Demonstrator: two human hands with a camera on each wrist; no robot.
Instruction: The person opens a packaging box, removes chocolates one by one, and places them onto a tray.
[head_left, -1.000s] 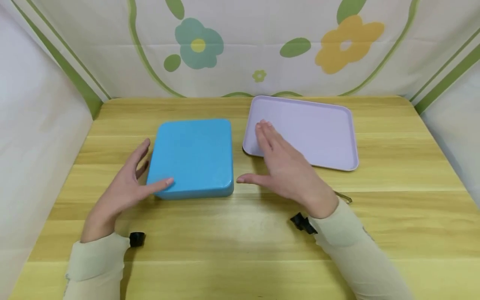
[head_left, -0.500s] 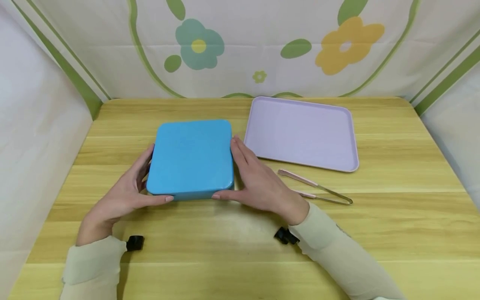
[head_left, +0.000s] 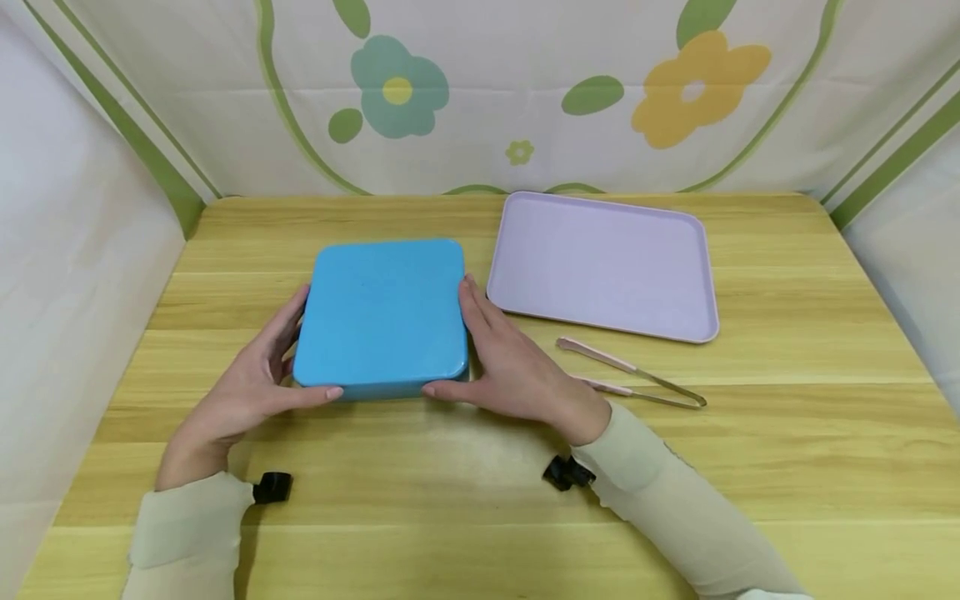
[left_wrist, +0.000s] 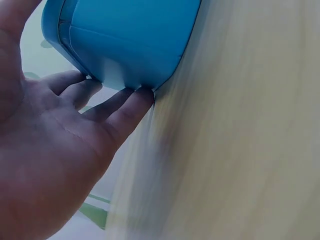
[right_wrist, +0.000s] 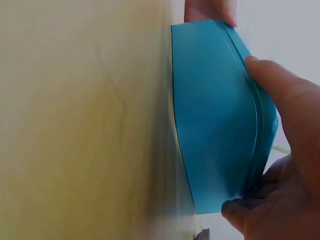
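The blue box [head_left: 381, 312] sits left of centre on the counter [head_left: 420, 533], its smooth top facing up and a seam running round the side just below the top, plain in both wrist views. What it contains is hidden, and its far side is out of sight. The hands grip it from both sides: the left hand [head_left: 243, 383] has its thumb along the near side and its fingers against the left side, while the right hand [head_left: 517, 371] mirrors this on the right. From the head view the left fingertips are partly covered by the box; the left wrist view shows them touching its wall. There the box is cut off by the upper edge of the view.

Near the right hand lie pink-and-metal tongs [head_left: 600, 356], splayed, the tip of the nearer arm hidden behind that hand. Beyond them is a lilac tray [head_left: 603, 267], whole in view. The left sleeve [head_left: 187, 525] and right sleeve [head_left: 667, 492] run out of the bottom of the head view, each with a small black piece [head_left: 273, 487] at the cuff, its details hard to make out. Behind everything hangs a flower-printed cloth [head_left: 480, 100], cropped at the top
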